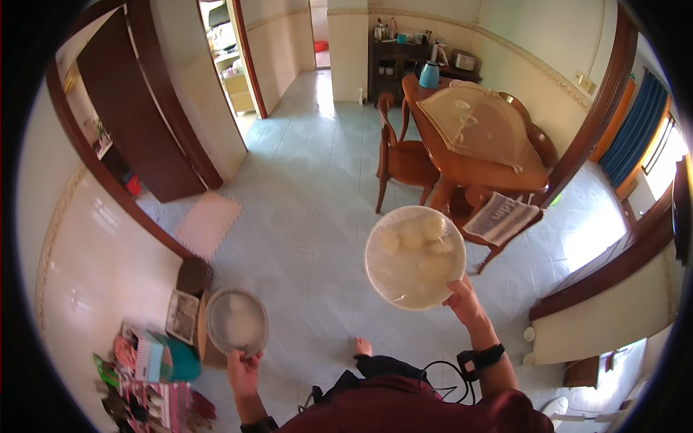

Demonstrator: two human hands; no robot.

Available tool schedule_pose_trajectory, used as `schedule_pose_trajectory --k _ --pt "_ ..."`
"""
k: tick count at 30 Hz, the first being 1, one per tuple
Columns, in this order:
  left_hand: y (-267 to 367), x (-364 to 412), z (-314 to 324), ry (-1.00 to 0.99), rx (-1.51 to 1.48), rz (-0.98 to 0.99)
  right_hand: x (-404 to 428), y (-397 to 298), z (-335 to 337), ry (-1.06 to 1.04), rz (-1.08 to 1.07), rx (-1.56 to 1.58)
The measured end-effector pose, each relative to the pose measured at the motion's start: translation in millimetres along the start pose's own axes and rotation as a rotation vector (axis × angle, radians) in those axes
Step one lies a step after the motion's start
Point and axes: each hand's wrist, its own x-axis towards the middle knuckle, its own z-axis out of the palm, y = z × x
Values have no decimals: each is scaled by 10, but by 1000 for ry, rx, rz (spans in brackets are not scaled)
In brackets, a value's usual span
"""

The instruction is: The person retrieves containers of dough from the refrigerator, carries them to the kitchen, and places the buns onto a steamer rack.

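My left hand (245,373) grips the near rim of a round grey bowl (217,311) at the lower left. Something white (243,325) lies in it; I cannot tell what. On the other side, my right hand (466,303) holds a round pale dish (400,289) by its lower right edge, thumb near the rim. Clear plastic film seems to be stretched across this dish. Under the film sit several pale, rounded lumps (411,235) that look like dough. Both vessels are held apart, above the tiled floor (314,260).
A wooden dining table (487,176) bears a mesh food cover (476,122) and a blue jug (429,74). Wooden chairs (409,162) stand beside it, one with a printed cloth or bag (501,219). Left are a pink mat (208,222), a teal bin (184,360) and boxes (183,316).
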Motion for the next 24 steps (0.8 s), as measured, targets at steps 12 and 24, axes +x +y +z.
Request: schedule_pose_trajectory --k 12,24 --pt "470 2537 1304 97 -61 59 3634 -40 1064 -140 213 -47" --pt "934 5557 4019 -139 3 -47 6495 -683 1446 118 104 36"
